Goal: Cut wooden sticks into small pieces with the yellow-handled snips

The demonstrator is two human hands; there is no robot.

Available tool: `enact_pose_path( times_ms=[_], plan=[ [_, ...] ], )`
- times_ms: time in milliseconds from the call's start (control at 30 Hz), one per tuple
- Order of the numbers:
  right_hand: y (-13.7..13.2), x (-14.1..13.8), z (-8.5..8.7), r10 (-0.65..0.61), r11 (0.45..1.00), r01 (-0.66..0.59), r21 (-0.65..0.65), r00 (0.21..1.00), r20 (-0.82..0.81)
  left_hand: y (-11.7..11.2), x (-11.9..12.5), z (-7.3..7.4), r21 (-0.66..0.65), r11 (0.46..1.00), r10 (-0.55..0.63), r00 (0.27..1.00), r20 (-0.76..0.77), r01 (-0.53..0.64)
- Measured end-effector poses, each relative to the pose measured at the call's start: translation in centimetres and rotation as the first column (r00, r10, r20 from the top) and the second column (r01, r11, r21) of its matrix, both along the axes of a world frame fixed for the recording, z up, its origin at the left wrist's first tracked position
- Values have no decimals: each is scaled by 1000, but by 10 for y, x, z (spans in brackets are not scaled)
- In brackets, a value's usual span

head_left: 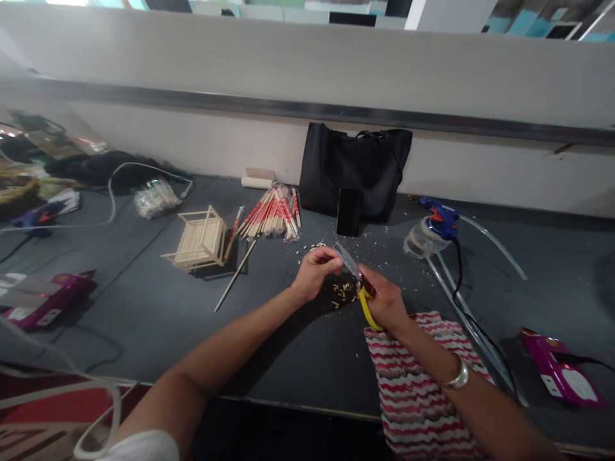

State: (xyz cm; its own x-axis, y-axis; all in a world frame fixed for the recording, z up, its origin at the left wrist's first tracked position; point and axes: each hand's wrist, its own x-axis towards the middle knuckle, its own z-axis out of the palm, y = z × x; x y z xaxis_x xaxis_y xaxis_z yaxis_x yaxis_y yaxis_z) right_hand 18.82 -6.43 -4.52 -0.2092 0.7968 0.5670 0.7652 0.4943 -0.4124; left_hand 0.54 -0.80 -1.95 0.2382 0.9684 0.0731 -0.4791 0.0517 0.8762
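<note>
Yellow-handled scissors (368,310) are in my right hand (384,298), their pale blades slanting up and left. Close to those blades, the fingers of my left hand (314,272) are pinched together; whatever is between them is too small to make out. Under both hands, short wooden bits (342,294) lie scattered on the dark table. To the left stands a small frame built of wooden sticks (202,240), with a single loose stick (235,275) beside it. A bundle of chopsticks in red and white wrappers (271,214) lies behind.
A black bag (353,166) with a phone (348,212) leaning on it stands at the back. A blue glue gun (439,218) rests on a clear jar (423,240), near glue sticks (461,301). Striped cloth (418,390) lies under my right forearm. Magenta boxes (560,371) sit at both sides.
</note>
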Motion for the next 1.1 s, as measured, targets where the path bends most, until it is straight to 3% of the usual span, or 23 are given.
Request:
enact_pose_path(
  times_ms=[233, 600, 700, 767, 833, 933, 1000, 1100],
  plan=[
    [5, 0, 9, -94, 990, 103, 99, 991, -92, 0, -1, 5, -45, 997, -53, 995, 86, 57],
    [6, 0, 9, -97, 994, 101, 43, 990, -101, 2, -2, 3, -92, 995, -27, 997, 72, 34],
    [6, 1, 10, -125, 991, 128, 23, 986, -107, 7, -5, 2, -17, 998, 63, 998, -12, -63],
    [6, 2, 10, -148, 988, 151, 17, 982, -118, 14, -10, 0, 64, 982, 184, 979, -91, -178],
    [5, 2, 11, -160, 987, 163, 14, 979, -129, 22, -15, -3, 112, 944, 323, 937, -136, -309],
    [5, 1, 12, -163, 985, 169, 28, 975, -152, 34, -22, -9, 81, 872, 490, 858, -156, -483],
    [6, 2, 12, -160, 985, 169, 35, 972, -169, 39, -24, -13, 60, 847, 528, 827, -192, -527],
    [6, 3, 11, -153, 987, 158, 11, 971, -183, 41, -24, -19, 104, 859, 509, 812, -287, -501]
  ],
)
